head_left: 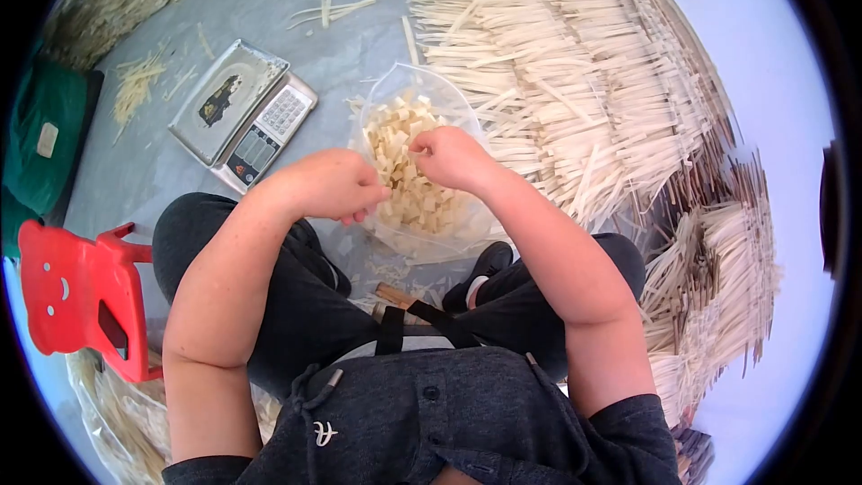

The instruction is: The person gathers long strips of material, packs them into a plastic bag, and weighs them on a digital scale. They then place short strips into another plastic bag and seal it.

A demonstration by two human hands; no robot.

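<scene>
A clear plastic bag stands open on the floor between my legs, filled with short, pale, flat cut pieces. My left hand is over the bag's left side, thumb and fingers pinched together; whether a small piece is between them I cannot make out. Above the middle of the heap is my right hand, its fingers curled into a pinch close to the pieces. What it grips, if anything, blends with the pale heap below.
Long pale strips lie in thick layered rows to the right. A digital scale sits on the floor at the upper left. On the left is a red chair with a dark flat object on its seat. Loose strips lie farther off.
</scene>
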